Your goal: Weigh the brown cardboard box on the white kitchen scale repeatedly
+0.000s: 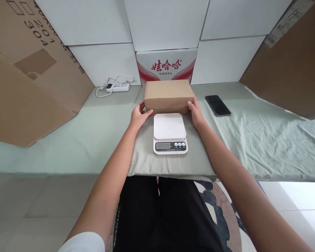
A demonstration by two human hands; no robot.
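Tabletop: covered with a pale green cloth that is creased on the right; it carries everything below.
Large cardboard sheets: one leans at the left edge, another at the far right, both tilted against the white wall panels.
Water carton: white with red print, upright against the wall, directly behind the brown box.
Brown cardboard box: closed, lying flat near the middle of the tabletop, just behind the scale and in front of the carton.
Left hand: pressed against the box's left end, fingers spread on its lower corner.
Right hand: pressed against the box's right end, so the box sits clamped between the two hands.
Kitchen scale: white, on a folded grey pad, its platform bare; display and buttons face the person; between the two forearms.
Phone: dark, face up, right of the box, apart from it.
Power strip: white with cable, by the wall, left of the box.
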